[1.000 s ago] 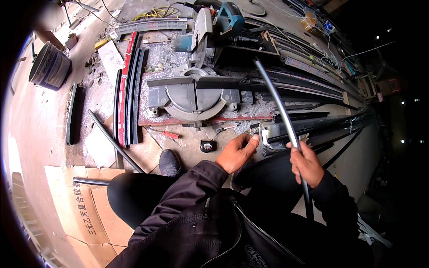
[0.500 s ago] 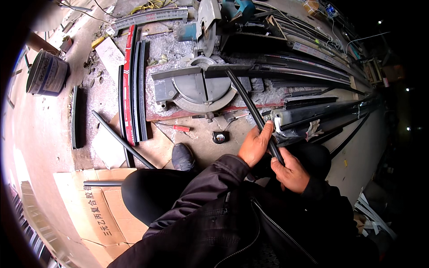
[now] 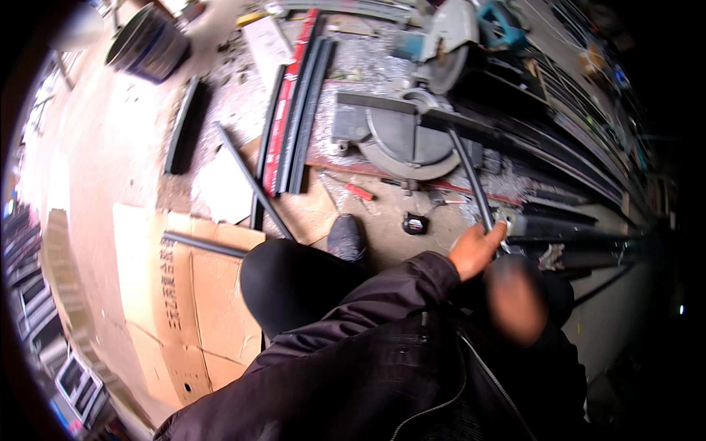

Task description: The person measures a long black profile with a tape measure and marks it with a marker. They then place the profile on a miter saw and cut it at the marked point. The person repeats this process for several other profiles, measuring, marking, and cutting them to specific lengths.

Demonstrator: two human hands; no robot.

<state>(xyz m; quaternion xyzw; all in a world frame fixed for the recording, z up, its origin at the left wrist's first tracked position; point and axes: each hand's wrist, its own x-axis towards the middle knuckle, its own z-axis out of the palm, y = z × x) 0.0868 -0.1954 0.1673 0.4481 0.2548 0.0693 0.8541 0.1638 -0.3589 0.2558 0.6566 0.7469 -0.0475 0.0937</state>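
Observation:
A long, narrow black profile strip slants from the front of the saw's fence down into my left hand. The fingers of that hand are wrapped round its lower part, with the thumb along it. My right hand is just beside the strip's near end, smeared by motion, so its fingers cannot be made out. Ahead of both hands stands a mitre saw, its round grey base under the strip's far end and its blade raised behind. A black tape measure and a red-handled screwdriver lie on the floor left of my hands.
Red-faced and dark profiles lie left of the saw; a loose dark strip crosses them. Flattened cardboard carries a short dark tube. A bucket stands far left. Long black profiles stretch off to the right.
The view has swung left, shifting the scene rightward. My right hand held the strip's near end before; now it is blurred beside it. My left hand keeps its grip.

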